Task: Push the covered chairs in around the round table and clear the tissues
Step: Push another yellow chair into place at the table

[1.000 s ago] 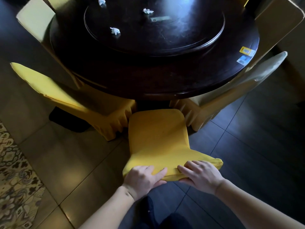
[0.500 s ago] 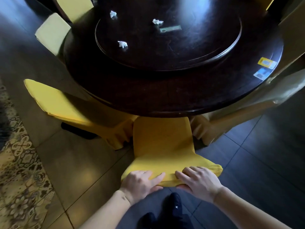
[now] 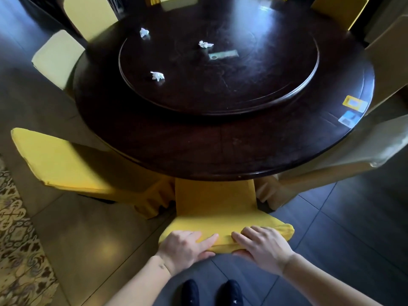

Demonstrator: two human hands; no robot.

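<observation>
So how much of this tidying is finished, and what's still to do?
Mostly done: the yellow chair on the left and the pale chair on the right already sit tucked against the round table. In hand: the left hand and right hand grip the top of the near yellow chair, its seat under the table edge. Left: three crumpled tissues lie on the turntable.

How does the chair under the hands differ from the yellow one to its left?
The held chair faces the table squarely, with both hands gripping its top; the left chair sits angled and untouched. The held chair's seat is hidden under the table edge; part of the left chair's skirt shows. Both wear yellow covers.
</observation>
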